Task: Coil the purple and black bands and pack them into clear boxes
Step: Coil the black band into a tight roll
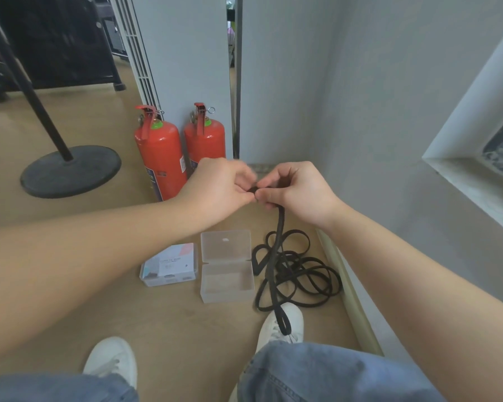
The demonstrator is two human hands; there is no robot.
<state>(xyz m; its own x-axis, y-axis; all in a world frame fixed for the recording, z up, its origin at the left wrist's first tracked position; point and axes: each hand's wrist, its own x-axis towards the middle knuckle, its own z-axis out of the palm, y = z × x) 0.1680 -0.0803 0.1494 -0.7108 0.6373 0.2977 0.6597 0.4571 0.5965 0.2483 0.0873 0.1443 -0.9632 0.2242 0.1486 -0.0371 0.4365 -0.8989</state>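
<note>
Both hands meet in the air above the floor. My left hand (221, 187) and my right hand (294, 190) pinch the top end of a black band (280, 236) between their fingertips. The doubled band hangs straight down, and its loop end dangles in front of my right shoe. More black band lies in a loose tangle (302, 271) on the floor to the right. An open clear box (226, 269) sits on the floor left of the tangle, lid flipped back, nothing inside. A shut clear box (170, 265) with a printed card on top lies further left.
Two red fire extinguishers (160, 152) stand against a grey partition behind my hands. A black round stand base (70, 171) with a pole sits at left. A grey wall and skirting (349, 294) run along the right. My white shoes (282, 323) are at the bottom.
</note>
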